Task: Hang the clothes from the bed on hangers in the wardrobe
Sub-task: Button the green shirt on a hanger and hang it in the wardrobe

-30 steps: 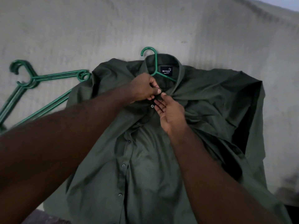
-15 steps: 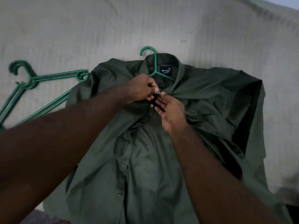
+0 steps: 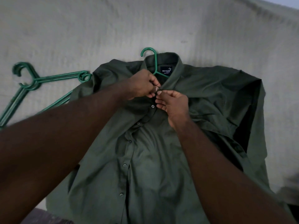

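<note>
Shirt point(image 3: 153, 159): green, front-up on bed point(image 3: 64, 29); hanger point(image 3: 155, 62) inside the collar, hook out above.
Left hand point(image 3: 142, 85): pinches the placket at the top button, as before.
Right hand point(image 3: 173, 102): fingers were flat; now curled, pinching the opposite edge.
Spare hangers point(image 3: 53, 78): left of the shirt.

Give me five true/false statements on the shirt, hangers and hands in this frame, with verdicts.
1. A green hanger sits inside the collar of the green shirt, with its hook poking out. True.
2. The left hand and right hand both pinch the shirt front just below the collar. True.
3. The shirt hangs in a wardrobe. False: it lies on the bed.
4. More hangers lie right of the shirt. False: the spare hangers lie to its left.
5. The collar label reads NO FUSS. True.
</note>
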